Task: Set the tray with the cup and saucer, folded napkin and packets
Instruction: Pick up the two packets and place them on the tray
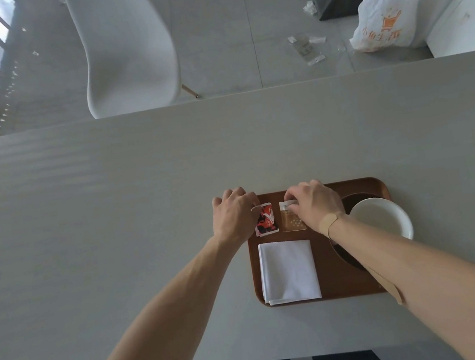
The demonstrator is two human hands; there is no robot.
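A brown wooden tray point(332, 289) lies on the grey table. On its near left lies a folded white napkin point(288, 271). At its far left a red packet point(267, 220) lies beside a clear tan packet point(292, 221). My left hand point(235, 215) pinches the red packet's left edge. My right hand point(313, 204) pinches the top of the tan packet. On the tray's right side a white cup point(380, 218) stands on a dark saucer point(344, 253), partly hidden by my right forearm.
The grey table point(112, 214) stretches wide to the left and far side of the tray. A white chair point(127, 48) stands beyond the far edge. On the floor at the back right are a white plastic bag point(389, 9) and scraps of wrapper point(307, 46).
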